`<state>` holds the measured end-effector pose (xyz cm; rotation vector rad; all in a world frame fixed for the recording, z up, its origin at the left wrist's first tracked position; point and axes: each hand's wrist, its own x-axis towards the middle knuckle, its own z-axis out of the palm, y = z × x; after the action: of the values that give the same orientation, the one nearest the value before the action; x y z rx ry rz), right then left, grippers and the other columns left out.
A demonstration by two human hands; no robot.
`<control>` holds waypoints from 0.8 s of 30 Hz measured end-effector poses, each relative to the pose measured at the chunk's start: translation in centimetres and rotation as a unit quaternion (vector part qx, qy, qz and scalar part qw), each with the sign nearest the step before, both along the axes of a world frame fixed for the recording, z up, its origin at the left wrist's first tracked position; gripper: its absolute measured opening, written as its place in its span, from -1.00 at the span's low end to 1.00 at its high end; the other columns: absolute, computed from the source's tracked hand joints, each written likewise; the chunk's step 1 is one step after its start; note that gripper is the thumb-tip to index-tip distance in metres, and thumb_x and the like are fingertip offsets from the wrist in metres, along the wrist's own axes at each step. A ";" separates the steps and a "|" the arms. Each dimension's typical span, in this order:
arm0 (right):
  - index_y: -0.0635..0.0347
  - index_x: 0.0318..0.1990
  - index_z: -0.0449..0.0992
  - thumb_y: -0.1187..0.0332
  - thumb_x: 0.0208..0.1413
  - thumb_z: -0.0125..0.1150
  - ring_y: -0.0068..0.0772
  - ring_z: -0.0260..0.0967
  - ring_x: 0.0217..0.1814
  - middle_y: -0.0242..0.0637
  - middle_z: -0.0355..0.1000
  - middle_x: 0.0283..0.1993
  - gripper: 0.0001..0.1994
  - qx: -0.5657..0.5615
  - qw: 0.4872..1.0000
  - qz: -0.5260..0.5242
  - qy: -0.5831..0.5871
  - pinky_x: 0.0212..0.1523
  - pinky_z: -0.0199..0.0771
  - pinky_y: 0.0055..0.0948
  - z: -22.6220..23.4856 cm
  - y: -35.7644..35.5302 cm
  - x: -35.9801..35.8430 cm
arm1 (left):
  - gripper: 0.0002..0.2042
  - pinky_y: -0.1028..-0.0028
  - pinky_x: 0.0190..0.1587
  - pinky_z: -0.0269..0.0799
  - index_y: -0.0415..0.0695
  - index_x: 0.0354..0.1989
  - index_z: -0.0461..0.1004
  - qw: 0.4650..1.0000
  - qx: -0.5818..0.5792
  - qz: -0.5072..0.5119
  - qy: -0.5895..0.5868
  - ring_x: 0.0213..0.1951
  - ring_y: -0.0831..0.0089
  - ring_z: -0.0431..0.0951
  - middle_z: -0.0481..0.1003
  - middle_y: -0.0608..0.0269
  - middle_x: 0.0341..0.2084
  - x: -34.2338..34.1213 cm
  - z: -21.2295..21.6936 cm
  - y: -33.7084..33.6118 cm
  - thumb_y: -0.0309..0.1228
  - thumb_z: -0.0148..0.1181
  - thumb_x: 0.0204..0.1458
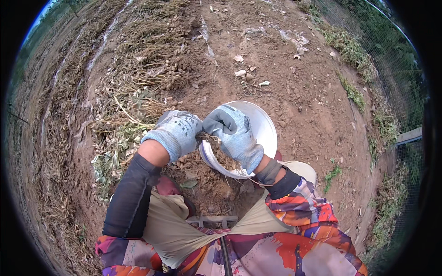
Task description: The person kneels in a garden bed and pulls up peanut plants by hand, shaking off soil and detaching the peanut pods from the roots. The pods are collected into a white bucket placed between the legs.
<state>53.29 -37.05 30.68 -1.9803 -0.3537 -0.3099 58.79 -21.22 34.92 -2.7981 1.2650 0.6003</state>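
My left hand (178, 131), in a light blue and grey work glove, is closed at the left side of a white bucket (266, 131). Against it, my right hand (232, 133) in a matching glove is curled shut over the bucket's mouth. Thin brown stems of a dried peanut plant (209, 137) show between the two hands; the gloves hide most of it. The bucket leans between my legs with its mouth facing up and away. My right forearm crosses its near rim. What lies inside is largely hidden.
Pulled peanut plants (154, 55) with pods lie in a long row at the left. Leafy stalks (108, 158) reach close to my left arm. Plastic film scraps (294, 39) lie on the soil ahead. A wire-mesh fence (391, 69) runs along the right.
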 end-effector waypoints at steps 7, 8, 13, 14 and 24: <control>0.23 -0.20 0.41 0.49 0.06 0.00 -0.53 0.38 -0.39 -0.31 0.38 -0.33 -0.85 0.393 0.886 -0.084 0.233 -0.25 0.50 -0.52 -0.2 -6.3 2.0 | -0.75 0.22 -0.19 0.38 -0.08 -0.27 0.50 0.996 -0.024 0.077 0.039 -0.26 0.11 0.50 0.51 0.08 -0.44 0.8 0.1 0.7 -0.32 0.18 -0.18; 0.20 -0.20 0.43 0.48 0.03 0.02 -0.44 0.38 -0.34 -0.26 0.38 -0.29 -0.84 0.198 0.946 -0.125 0.225 -0.21 0.48 -0.45 -0.4 -6.7 2.1 | -0.73 0.23 -0.21 0.38 -0.09 -0.27 0.50 0.997 -0.057 0.059 0.002 -0.29 0.10 0.50 0.51 0.05 -0.44 0.9 0.1 1.3 -0.27 0.22 -0.17; 0.09 -0.08 0.44 0.36 -0.07 0.19 -0.19 0.34 -0.09 -0.14 0.37 -0.12 -0.67 -0.309 0.934 -0.108 0.141 -0.03 0.35 -0.29 -2.2 -6.8 1.6 | -0.70 0.28 -0.21 0.40 -0.17 -0.31 0.50 0.983 -0.108 0.136 0.060 -0.28 0.10 0.50 0.50 0.01 -0.41 2.0 1.7 2.8 -0.25 0.23 -0.19; 0.10 -0.04 0.42 0.33 -0.07 0.21 -0.24 0.34 -0.07 -0.15 0.37 -0.09 -0.63 -0.215 0.964 -0.044 0.150 -0.03 0.36 -0.32 -1.8 -6.2 1.7 | -0.70 0.28 -0.21 0.40 -0.17 -0.30 0.50 0.981 -0.112 0.146 0.062 -0.28 0.10 0.50 0.50 0.01 -0.41 2.2 1.8 3.2 -0.25 0.23 -0.19; 0.25 0.03 0.31 0.24 -0.02 0.24 -0.31 0.36 -0.06 -0.13 0.38 -0.08 -0.53 0.120 0.967 0.076 0.210 -0.14 0.37 -0.31 -1.4 -1.2 -0.3 | -0.73 0.33 -0.38 0.38 -0.15 -0.37 0.51 0.972 -0.149 0.136 0.120 -0.46 0.24 0.51 0.49 0.07 -0.58 2.1 -0.3 2.4 -0.27 0.32 -0.23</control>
<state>53.00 -38.30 29.33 -1.7130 -0.1828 0.1607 60.86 -18.79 34.65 -3.2679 1.0907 0.8492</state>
